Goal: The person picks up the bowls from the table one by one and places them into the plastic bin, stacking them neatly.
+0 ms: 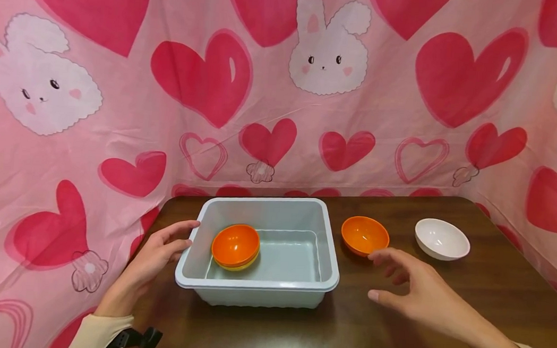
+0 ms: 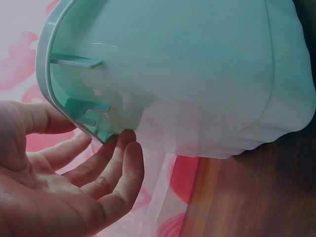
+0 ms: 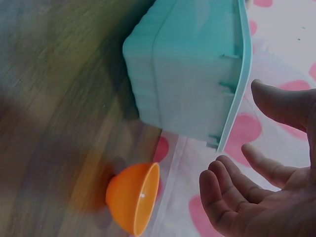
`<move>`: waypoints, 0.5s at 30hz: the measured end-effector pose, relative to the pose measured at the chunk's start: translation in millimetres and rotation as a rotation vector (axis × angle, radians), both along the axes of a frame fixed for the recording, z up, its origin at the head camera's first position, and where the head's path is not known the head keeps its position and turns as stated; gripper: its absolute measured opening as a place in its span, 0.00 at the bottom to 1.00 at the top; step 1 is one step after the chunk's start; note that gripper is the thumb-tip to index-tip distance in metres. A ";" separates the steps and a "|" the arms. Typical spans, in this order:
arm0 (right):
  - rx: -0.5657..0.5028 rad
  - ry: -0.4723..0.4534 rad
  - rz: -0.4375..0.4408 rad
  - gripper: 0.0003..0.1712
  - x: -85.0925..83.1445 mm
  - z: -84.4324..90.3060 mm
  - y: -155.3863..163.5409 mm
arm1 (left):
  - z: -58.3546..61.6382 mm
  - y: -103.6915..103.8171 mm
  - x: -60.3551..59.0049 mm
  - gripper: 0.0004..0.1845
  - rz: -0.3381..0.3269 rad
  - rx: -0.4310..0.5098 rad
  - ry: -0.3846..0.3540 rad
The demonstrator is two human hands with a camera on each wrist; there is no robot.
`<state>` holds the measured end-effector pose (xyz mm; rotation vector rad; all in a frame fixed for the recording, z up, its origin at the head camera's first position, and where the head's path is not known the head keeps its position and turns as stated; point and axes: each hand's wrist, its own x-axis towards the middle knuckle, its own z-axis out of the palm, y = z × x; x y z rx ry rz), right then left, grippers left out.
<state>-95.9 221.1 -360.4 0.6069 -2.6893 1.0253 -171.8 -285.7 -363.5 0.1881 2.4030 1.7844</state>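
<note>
A pale grey-green plastic tub (image 1: 330,262) stands on the dark wooden table (image 1: 393,330). Inside it at the left lie stacked orange bowls (image 1: 235,246), one nested over a yellowish one. My left hand (image 1: 161,249) is open beside the tub's left rim, fingertips (image 2: 129,140) touching or nearly touching the rim (image 2: 54,98). Another orange bowl (image 1: 364,235) sits just right of the tub. My right hand (image 1: 403,280) hovers open near that bowl (image 3: 134,197), fingers spread, holding nothing. A white bowl (image 1: 442,239) rests further right.
Pink sheeting with hearts and bunnies (image 1: 329,54) walls the table at the back and both sides. A black clip (image 1: 134,340) shows at my left sleeve. Bare tabletop lies in front of the tub.
</note>
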 end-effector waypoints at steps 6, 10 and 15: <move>0.035 0.036 -0.035 0.33 -11.4 -3.6 7.8 | 0.7 0.4 0.2 0.28 0.005 -0.004 -0.004; 0.047 0.047 -0.054 0.35 -17.3 -7.4 11.8 | 1.0 1.0 -0.2 0.28 0.008 -0.003 -0.007; 0.037 0.020 -0.073 0.38 -27.5 -12.9 17.5 | 0.9 1.4 0.2 0.28 0.012 0.004 -0.012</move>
